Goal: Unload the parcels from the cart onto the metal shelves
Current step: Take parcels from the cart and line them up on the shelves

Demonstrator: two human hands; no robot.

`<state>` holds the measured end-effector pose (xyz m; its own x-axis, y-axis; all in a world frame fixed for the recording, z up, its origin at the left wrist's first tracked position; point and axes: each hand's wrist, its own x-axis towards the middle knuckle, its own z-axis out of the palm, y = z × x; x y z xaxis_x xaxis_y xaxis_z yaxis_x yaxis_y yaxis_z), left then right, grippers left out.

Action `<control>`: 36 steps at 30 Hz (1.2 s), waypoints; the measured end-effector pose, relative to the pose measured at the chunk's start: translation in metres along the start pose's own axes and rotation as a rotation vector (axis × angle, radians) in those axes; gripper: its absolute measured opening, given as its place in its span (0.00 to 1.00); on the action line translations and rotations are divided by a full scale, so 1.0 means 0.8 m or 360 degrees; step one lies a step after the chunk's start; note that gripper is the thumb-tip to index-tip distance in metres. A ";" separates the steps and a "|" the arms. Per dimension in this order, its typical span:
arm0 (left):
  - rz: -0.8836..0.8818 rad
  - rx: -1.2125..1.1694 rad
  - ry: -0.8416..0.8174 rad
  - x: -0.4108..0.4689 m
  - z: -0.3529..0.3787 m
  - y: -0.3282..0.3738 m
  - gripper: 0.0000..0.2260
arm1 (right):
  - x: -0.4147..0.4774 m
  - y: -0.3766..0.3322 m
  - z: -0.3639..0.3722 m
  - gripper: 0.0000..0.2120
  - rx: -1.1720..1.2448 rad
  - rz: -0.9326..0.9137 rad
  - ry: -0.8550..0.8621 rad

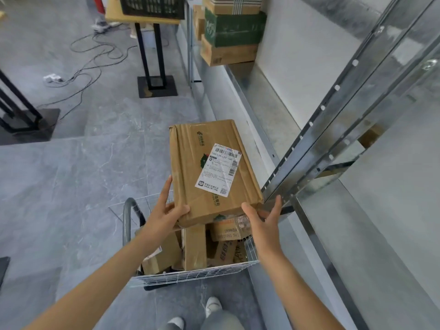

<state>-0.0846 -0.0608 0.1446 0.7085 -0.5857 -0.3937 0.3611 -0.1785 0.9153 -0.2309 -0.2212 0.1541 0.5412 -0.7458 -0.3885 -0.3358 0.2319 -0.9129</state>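
Note:
A flat brown cardboard parcel with a white shipping label is held above the wire cart. My left hand grips its near left corner, thumb on top. My right hand holds the near right corner from beside and below. Several smaller cardboard parcels lie inside the cart under it. The metal shelves run along the right, their upright post just right of the parcel.
Stacked boxes, one green, sit at the far end of the shelf. A black-legged wooden stand with a dark crate is ahead on the left. Cables trail over the grey tiled floor. My shoes are behind the cart.

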 end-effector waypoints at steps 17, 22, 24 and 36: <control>0.0167 0.0305 -0.1035 -0.030 0.011 0.049 0.33 | -0.143 -0.007 -0.071 0.28 0.0098 -0.0470 0.0041; 0.0223 0.0363 -0.1264 -0.046 0.030 0.038 0.42 | -0.201 0.021 -0.085 0.21 0.0056 -0.0423 0.0354; 0.0272 0.0360 -0.1262 -0.056 0.033 0.031 0.39 | -0.213 0.029 -0.083 0.17 0.0024 -0.0415 0.0404; 0.0451 0.0434 -0.1412 -0.174 0.082 0.006 0.29 | -0.326 0.070 -0.150 0.21 0.0344 -0.0441 0.0430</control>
<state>-0.2209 -0.0319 0.2092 -0.0078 -0.9987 -0.0503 0.0154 -0.0504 0.9986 -0.4833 -0.0889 0.2190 0.3573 -0.9281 -0.1048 -0.0217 0.1039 -0.9944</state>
